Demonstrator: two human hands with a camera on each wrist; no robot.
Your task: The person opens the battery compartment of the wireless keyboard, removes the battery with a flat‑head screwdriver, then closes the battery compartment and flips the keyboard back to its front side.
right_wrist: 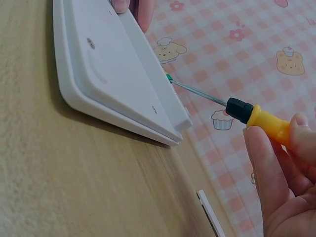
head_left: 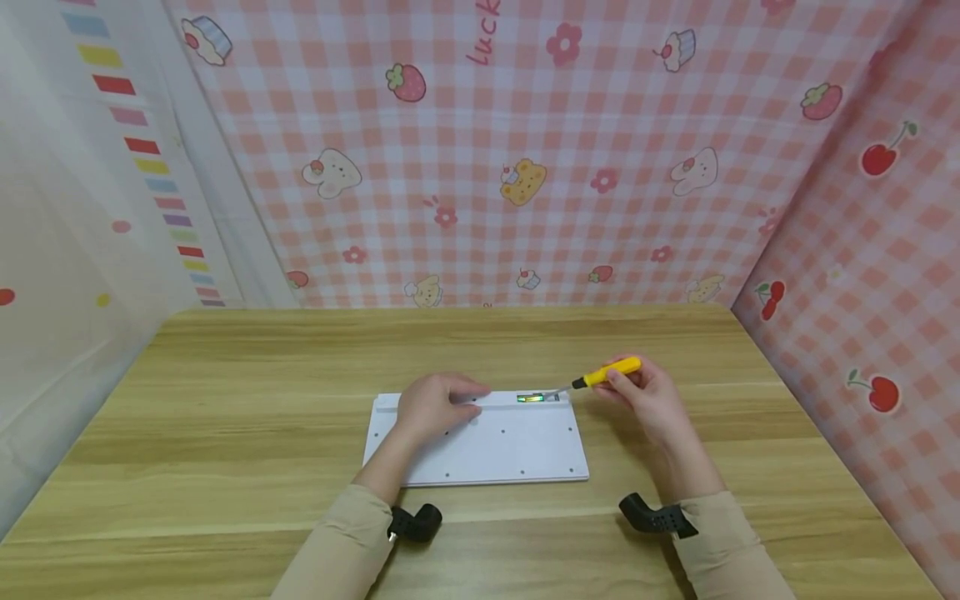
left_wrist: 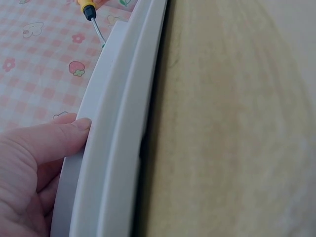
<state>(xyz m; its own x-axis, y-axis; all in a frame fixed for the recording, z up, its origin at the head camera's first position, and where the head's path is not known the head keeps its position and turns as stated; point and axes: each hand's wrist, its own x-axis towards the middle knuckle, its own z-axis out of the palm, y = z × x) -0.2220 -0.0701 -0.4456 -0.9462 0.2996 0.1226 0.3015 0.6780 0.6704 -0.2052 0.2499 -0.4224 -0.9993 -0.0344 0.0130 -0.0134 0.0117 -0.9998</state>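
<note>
Keyboard (head_left: 510, 454), by its look, lies underside up at the lower centre of the head view, flat on the bench (head_left: 225, 450); a ridge runs along its far edge, and near the right end of that a slot (head_left: 556, 397) shows a shiny green-gold piece, which I judge to be a battery (head_left: 529, 398); the screwdriver (head_left: 600, 376) slants in from the right, its tip at the slot near the battery's right end; whether they touch is too small to tell; the right grip (head_left: 648, 400) is clamped on the yellow handle between thumb and fingers; the left grip (head_left: 431, 408), left of the slot, pinches the keyboard across the ridge.

For the step in hand, seemingly levering at the battery's end, a low shaft and small, slow pressure should serve best; the tip should bear on the end rather than the wrapper, since a slip could nick it or bend a contact; firm downward weight from the left grip would check sliding, and its place away from the slot suits.

Farther out, a white strip (right_wrist: 210, 212) lies at the bottom of the right wrist view; patterned cloth (head_left: 457, 125) fills the head view's upper part.
</note>
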